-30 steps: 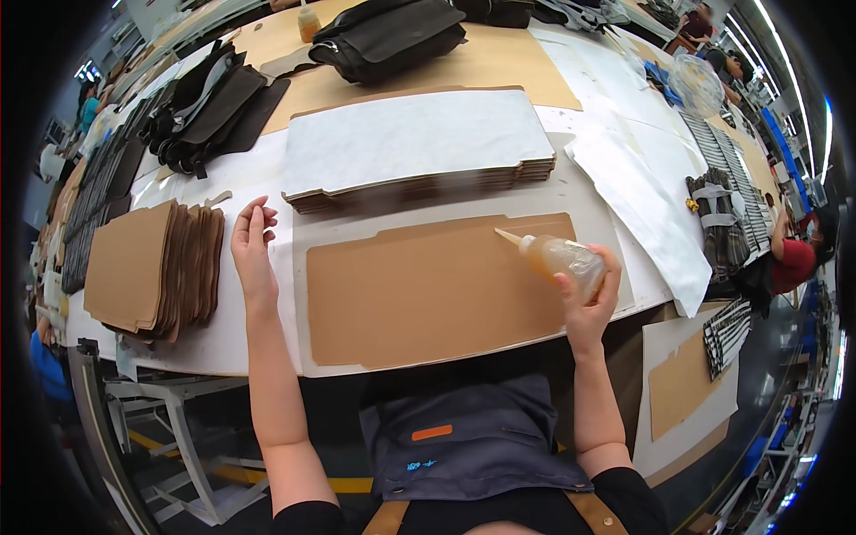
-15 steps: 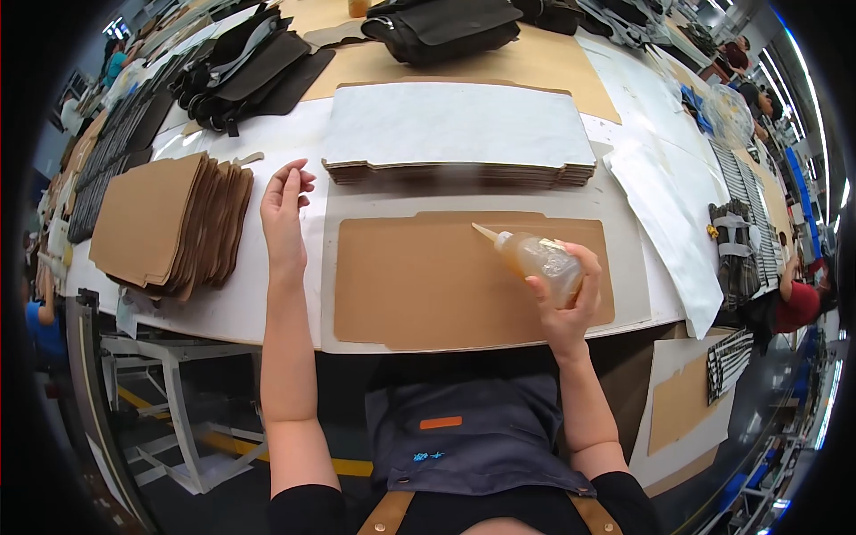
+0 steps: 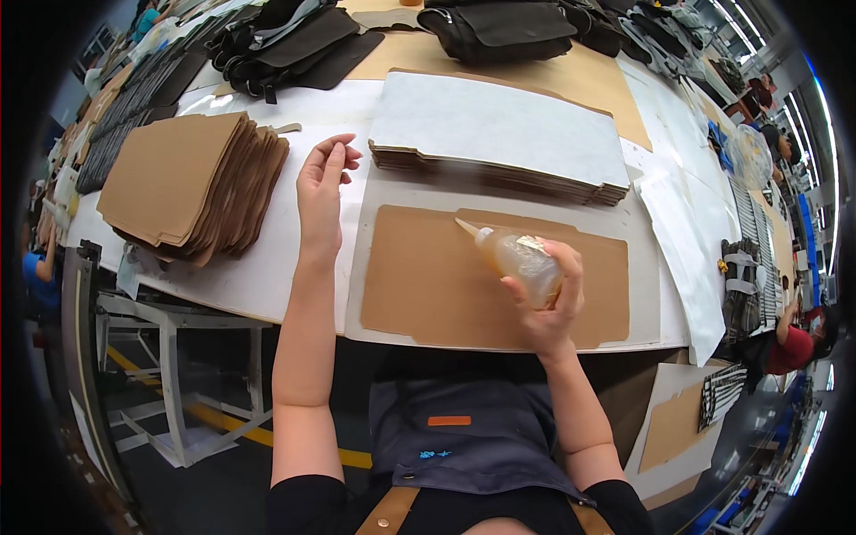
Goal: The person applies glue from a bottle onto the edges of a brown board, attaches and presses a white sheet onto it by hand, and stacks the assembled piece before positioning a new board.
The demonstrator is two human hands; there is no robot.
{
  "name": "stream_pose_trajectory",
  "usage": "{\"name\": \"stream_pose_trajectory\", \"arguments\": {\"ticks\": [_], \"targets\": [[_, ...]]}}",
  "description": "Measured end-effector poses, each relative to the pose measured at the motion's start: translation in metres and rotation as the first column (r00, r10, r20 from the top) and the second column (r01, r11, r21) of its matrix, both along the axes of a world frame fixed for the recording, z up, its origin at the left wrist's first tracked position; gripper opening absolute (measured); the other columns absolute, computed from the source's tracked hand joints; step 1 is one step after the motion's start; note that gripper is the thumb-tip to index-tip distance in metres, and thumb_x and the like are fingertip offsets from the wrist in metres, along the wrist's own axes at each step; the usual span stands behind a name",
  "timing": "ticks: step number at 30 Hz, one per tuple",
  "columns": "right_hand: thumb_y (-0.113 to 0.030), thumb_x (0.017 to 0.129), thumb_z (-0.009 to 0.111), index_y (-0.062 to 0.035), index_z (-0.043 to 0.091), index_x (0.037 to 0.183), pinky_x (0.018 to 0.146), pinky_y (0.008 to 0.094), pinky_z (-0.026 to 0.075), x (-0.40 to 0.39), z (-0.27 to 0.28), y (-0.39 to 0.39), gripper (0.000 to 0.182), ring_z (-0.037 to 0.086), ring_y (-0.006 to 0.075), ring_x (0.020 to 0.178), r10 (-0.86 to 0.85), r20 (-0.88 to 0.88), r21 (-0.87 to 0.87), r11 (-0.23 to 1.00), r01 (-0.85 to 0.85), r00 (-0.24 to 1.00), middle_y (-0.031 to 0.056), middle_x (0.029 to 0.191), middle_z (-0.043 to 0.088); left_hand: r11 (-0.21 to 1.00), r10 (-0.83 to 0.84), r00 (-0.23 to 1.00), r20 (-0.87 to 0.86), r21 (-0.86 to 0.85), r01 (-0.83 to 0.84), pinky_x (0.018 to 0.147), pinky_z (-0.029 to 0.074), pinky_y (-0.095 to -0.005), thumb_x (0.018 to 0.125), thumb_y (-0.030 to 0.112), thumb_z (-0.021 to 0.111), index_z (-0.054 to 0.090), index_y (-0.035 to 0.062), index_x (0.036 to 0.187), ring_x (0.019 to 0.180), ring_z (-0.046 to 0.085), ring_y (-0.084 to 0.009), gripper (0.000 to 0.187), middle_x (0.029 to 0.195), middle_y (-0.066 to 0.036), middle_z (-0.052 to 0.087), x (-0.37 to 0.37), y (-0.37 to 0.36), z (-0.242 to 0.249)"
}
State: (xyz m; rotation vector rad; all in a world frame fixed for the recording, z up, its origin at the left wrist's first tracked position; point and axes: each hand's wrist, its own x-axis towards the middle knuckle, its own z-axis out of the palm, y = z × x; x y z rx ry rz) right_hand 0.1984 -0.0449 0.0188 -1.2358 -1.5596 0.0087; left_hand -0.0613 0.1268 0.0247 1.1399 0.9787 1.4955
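My right hand point(image 3: 555, 299) is wrapped round a clear squeeze bottle point(image 3: 528, 263) with amber liquid inside. Its tapered nozzle point(image 3: 466, 226) points to the upper left, over the top part of a flat brown board point(image 3: 428, 285) lying in front of me. My left hand point(image 3: 325, 178) is raised left of that board, its fingers loosely curled and a little apart, with nothing in them. Just beyond the brown board lies a stack of boards topped by a white sheet point(image 3: 499, 120). The underside of the bottle is hidden by my right palm.
Left on the table stands a pile of brown boards point(image 3: 174, 178). Black bags point(image 3: 499, 31) lie at the back, with dark fabric pieces point(image 3: 303, 53) beside them. A white sheet point(image 3: 682, 267) hangs over the table's right edge. A person in red point(image 3: 789, 348) is at far right.
The view has swung, shifting the table to the right and tilting it. The bottle's nozzle has moved left along the board's upper edge. My left hand keeps its loose curl.
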Motion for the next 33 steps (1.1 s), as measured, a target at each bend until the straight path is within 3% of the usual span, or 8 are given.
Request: {"name": "stream_pose_trajectory", "arguments": {"ticks": [19,25,28,31,33], "targets": [[-0.013,0.073,0.088,-0.0073,0.052,0.127,0.077,0.0378,0.057,-0.060,0.008,0.043,0.065,0.064,0.0310,0.100,0.211,0.061,-0.004,0.977,-0.211,0.976,0.0171,0.118,0.060,0.999,-0.020,0.998,0.054,0.029,0.018,0.076,0.041,-0.0210,0.103,0.022,0.054,0.068,0.0065,0.114,0.086,0.054,-0.0052,0.024,0.093,0.002,0.066,-0.003,-0.004,0.007],[-0.009,0.073,0.087,-0.0085,0.051,0.127,0.081,0.0364,0.054,-0.062,0.017,0.054,0.066,0.062,0.0285,0.102,0.265,0.035,-0.074,0.962,-0.262,0.964,0.0143,0.118,0.058,1.000,-0.015,0.997,0.072,0.028,0.013,0.077,0.041,-0.0210,0.103,0.020,0.054,0.068,0.0062,0.114,0.086,0.054,-0.0054,0.023,0.093,0.002,0.066,-0.003,-0.003,0.006],[-0.009,0.076,0.085,-0.0098,0.050,0.128,0.086,0.0320,0.052,-0.048,0.020,0.066,0.063,0.059,0.0219,0.104,0.305,-0.076,-0.120,0.942,-0.313,0.949,0.0090,0.119,0.055,1.000,-0.007,0.997,0.077,0.023,0.005,0.077,0.041,-0.0209,0.102,0.019,0.054,0.068,0.0061,0.114,0.086,0.054,-0.0056,0.023,0.093,0.001,0.066,-0.004,-0.004,0.008],[-0.010,0.080,0.083,-0.0105,0.049,0.128,0.087,0.0288,0.050,-0.038,0.028,0.069,0.059,0.057,0.0157,0.105,0.313,-0.411,-0.282,0.849,-0.446,0.856,0.0041,0.118,0.052,1.000,-0.007,0.997,0.080,0.030,0.005,0.077,0.041,-0.0209,0.102,0.019,0.053,0.068,0.0061,0.115,0.086,0.054,-0.0057,0.023,0.093,0.001,0.066,-0.005,-0.004,0.008],[-0.012,0.084,0.080,-0.0108,0.049,0.128,0.086,0.0285,0.051,-0.036,0.034,0.072,0.055,0.058,0.0137,0.103,0.319,-0.418,-0.317,0.826,-0.466,0.851,0.0028,0.117,0.054,1.000,0.003,0.997,0.081,0.019,-0.004,0.077,0.042,-0.0219,0.102,0.018,0.053,0.067,0.0055,0.113,0.086,0.055,-0.0068,0.022,0.092,0.000,0.066,-0.004,-0.004,0.010]]}}
